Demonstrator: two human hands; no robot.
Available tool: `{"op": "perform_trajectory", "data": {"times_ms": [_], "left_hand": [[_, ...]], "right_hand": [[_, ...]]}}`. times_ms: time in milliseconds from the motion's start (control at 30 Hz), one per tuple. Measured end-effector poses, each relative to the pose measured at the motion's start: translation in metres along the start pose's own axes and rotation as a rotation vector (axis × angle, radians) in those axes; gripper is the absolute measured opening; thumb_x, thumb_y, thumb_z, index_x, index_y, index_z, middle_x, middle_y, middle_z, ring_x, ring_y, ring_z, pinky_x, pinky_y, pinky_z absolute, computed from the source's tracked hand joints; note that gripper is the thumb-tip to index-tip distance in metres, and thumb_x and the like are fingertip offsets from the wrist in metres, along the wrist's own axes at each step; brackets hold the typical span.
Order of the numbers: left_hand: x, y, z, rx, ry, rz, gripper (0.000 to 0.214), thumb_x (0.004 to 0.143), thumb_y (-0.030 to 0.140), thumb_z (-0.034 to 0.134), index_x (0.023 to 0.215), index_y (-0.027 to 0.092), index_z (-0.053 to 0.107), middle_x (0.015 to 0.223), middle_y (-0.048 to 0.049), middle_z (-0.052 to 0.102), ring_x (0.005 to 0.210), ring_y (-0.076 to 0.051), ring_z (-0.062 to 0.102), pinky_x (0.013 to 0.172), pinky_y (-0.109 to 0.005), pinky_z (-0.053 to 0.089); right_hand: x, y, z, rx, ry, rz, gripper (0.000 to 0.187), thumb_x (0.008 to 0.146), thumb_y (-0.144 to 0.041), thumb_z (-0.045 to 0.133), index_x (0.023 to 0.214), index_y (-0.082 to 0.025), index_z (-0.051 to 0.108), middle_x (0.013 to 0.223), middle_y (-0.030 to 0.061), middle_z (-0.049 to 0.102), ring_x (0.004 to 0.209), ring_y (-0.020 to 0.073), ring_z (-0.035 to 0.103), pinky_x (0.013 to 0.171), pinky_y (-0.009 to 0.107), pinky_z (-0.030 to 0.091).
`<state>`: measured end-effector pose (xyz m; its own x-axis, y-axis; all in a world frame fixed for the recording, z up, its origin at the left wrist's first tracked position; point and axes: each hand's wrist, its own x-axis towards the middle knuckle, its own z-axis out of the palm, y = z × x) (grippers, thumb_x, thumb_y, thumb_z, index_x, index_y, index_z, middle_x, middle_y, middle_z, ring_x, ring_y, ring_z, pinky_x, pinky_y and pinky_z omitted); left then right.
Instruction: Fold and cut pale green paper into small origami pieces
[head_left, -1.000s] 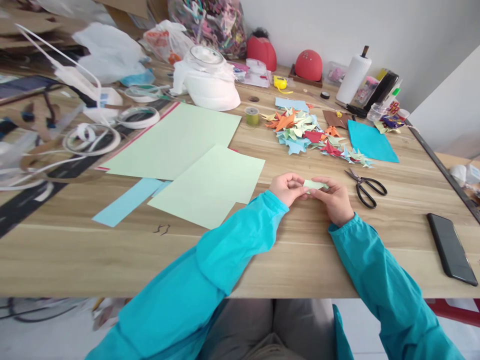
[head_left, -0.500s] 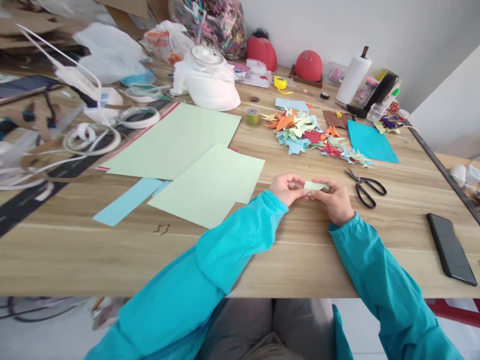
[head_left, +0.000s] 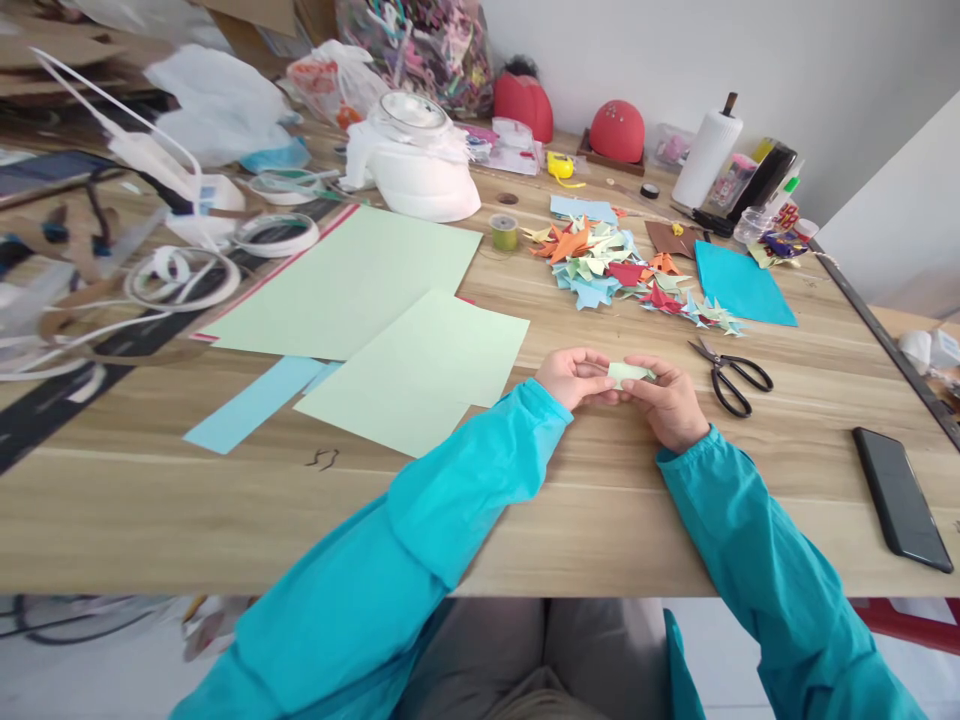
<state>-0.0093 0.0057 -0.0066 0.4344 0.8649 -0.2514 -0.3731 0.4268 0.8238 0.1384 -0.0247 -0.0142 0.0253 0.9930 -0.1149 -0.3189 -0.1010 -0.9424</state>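
Note:
Between my two hands is a small piece of folded pale green paper (head_left: 627, 372), held just above the wooden table. My left hand (head_left: 576, 378) pinches its left end with thumb and fingers. On the other end, my right hand (head_left: 667, 400) is closed with its thumb pressed against the paper. Beyond my hands lies a heap of folded paper shapes (head_left: 600, 260) in orange, green, blue and red. Black-handled scissors (head_left: 735, 376) rest a little to the right of my right hand. Pale green paper sheets (head_left: 420, 375) overlap on the left, with a blue strip (head_left: 255, 405) partly under them.
A phone (head_left: 902, 498) lies near the right edge. A spool of thread (head_left: 504, 232), a yellow tape measure (head_left: 561, 168) and a turquoise square (head_left: 744, 283) are farther back. White cables (head_left: 184, 275) and plastic bags (head_left: 221, 105) crowd the left side.
Both hands stay in nearly the same place with the paper between them. The paper's visible face has shifted very slightly.

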Motion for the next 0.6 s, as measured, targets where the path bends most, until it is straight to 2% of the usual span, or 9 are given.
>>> {"op": "perform_trajectory", "data": {"times_ms": [267,433,500,533,600], "left_hand": [[-0.002,0.004,-0.002,-0.073,-0.057,-0.029,0.026,0.060,-0.004,0.067,0.084,0.006,0.059,0.064,-0.0094,0.069,0.056,-0.020,0.067,0.060,-0.033,0.057],[0.003,0.000,-0.005,0.028,-0.033,-0.010,0.021,0.064,0.001,0.061,0.085,0.007,0.061,0.068,-0.0081,0.069,0.058,-0.018,0.066,0.066,-0.036,0.056],[0.005,-0.003,-0.007,0.179,0.036,0.138,0.020,0.066,0.004,0.057,0.084,0.009,0.061,0.072,-0.0068,0.068,0.062,-0.018,0.066,0.069,-0.038,0.055],[0.006,-0.005,-0.008,0.295,0.094,0.278,0.020,0.065,0.005,0.056,0.083,0.011,0.061,0.074,-0.0064,0.067,0.065,-0.017,0.065,0.070,-0.037,0.054],[0.005,-0.009,-0.009,0.609,0.173,0.657,0.024,0.062,0.004,0.055,0.083,0.013,0.062,0.085,-0.0074,0.065,0.077,-0.018,0.062,0.073,-0.036,0.052]], "right_hand": [[-0.001,-0.004,-0.004,0.051,-0.004,-0.007,0.040,0.049,-0.018,0.080,0.086,-0.019,0.066,0.065,-0.0009,0.070,0.053,0.0120,0.063,0.057,0.025,0.051],[0.001,-0.002,-0.004,0.025,0.013,-0.034,0.039,0.050,-0.018,0.080,0.086,-0.019,0.066,0.065,-0.0006,0.070,0.053,0.0113,0.062,0.057,0.025,0.050],[0.002,0.000,-0.005,0.000,0.035,-0.049,0.038,0.050,-0.019,0.080,0.086,-0.018,0.067,0.065,-0.0007,0.070,0.053,0.0110,0.061,0.058,0.024,0.049],[0.003,0.000,-0.006,-0.016,0.048,-0.055,0.038,0.050,-0.020,0.080,0.086,-0.018,0.067,0.065,-0.0008,0.069,0.053,0.0109,0.061,0.058,0.024,0.049],[0.003,0.002,-0.007,-0.049,0.072,-0.069,0.039,0.051,-0.020,0.080,0.088,-0.018,0.067,0.063,-0.0013,0.069,0.053,0.0110,0.061,0.058,0.024,0.048]]}}
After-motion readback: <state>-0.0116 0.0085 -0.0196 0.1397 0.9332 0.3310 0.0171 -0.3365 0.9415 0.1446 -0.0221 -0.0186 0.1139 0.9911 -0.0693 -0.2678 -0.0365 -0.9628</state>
